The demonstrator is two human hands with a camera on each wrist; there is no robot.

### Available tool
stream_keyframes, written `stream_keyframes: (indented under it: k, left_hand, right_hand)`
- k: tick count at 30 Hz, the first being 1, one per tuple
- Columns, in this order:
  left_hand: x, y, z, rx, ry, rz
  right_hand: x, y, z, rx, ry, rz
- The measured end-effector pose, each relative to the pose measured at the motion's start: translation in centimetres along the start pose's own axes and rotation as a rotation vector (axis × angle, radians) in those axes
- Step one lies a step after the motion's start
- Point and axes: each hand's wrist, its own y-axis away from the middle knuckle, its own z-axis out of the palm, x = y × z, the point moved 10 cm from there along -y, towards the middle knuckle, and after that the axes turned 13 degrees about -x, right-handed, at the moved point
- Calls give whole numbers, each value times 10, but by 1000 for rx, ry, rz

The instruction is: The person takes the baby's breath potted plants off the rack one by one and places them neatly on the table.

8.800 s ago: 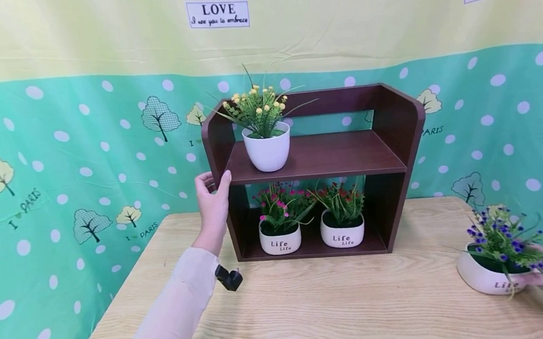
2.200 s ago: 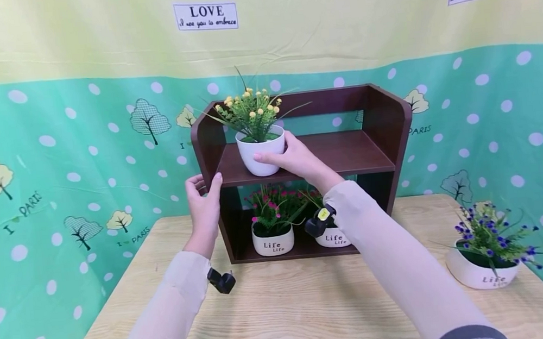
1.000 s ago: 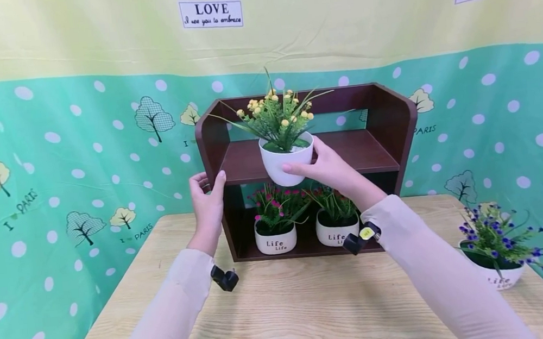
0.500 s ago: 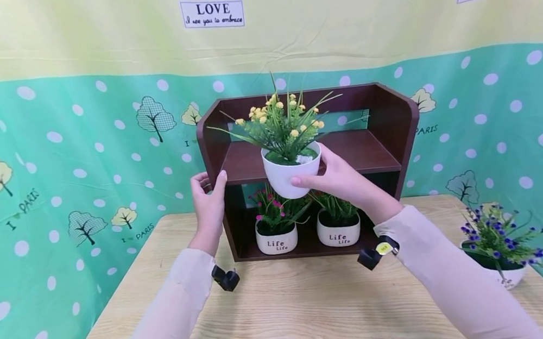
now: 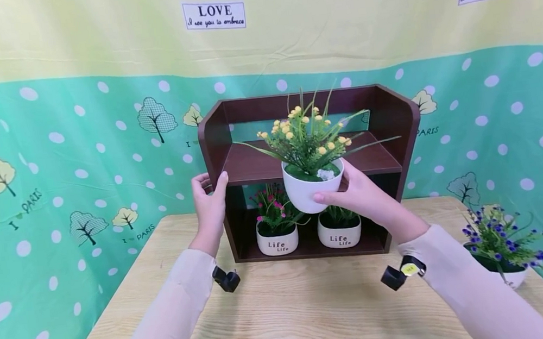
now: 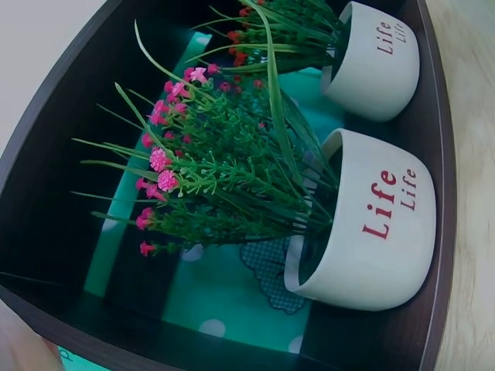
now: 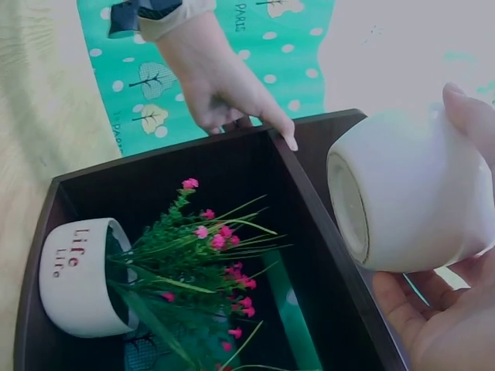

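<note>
My right hand (image 5: 359, 191) grips a round white pot of yellow flowers (image 5: 314, 190) by its right side, thumb in front. The pot hangs in the air before the upper shelf, its base showing in the right wrist view. My left hand (image 5: 211, 202) holds the left side panel of a dark brown two-tier shelf (image 5: 261, 162), thumb on the front edge. On the lower tier stand two white "Life" pots, one of pink flowers (image 6: 371, 224) and one of red flowers (image 6: 375, 66). The held pot hides part of the red-flowered plant in the head view.
At the table's right edge stands a white pot of purple-blue flowers (image 5: 505, 248), partly behind the right forearm. The shelf stands on a light wood table (image 5: 284, 304) against a green and yellow patterned curtain (image 5: 103, 153).
My right hand has left the purple-blue flower pot at the right, lifted the yellow flower pot off the upper shelf and brought it forward, down and rightward. The left hand stays on the panel.
</note>
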Motion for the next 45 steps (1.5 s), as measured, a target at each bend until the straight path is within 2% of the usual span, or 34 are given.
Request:
stream_keyframes:
  k: [7, 17, 25, 35, 45]
  left_hand:
    - [-1, 0, 0, 1, -7, -2]
    - [-1, 0, -1, 8, -8, -2]
    - [1, 1, 1, 1, -6, -12]
    - [-2, -3, 4, -13, 2, -33]
    - [-1, 1, 1, -5, -8, -25]
  right_hand:
    - [10, 20, -4, 42, 107, 57]
    - [31, 52, -13, 84, 142, 84]
    - [50, 79, -20, 79, 173, 108]
    - [78, 115, -26, 82, 241, 198]
    - [114, 134, -21, 39, 173, 253]
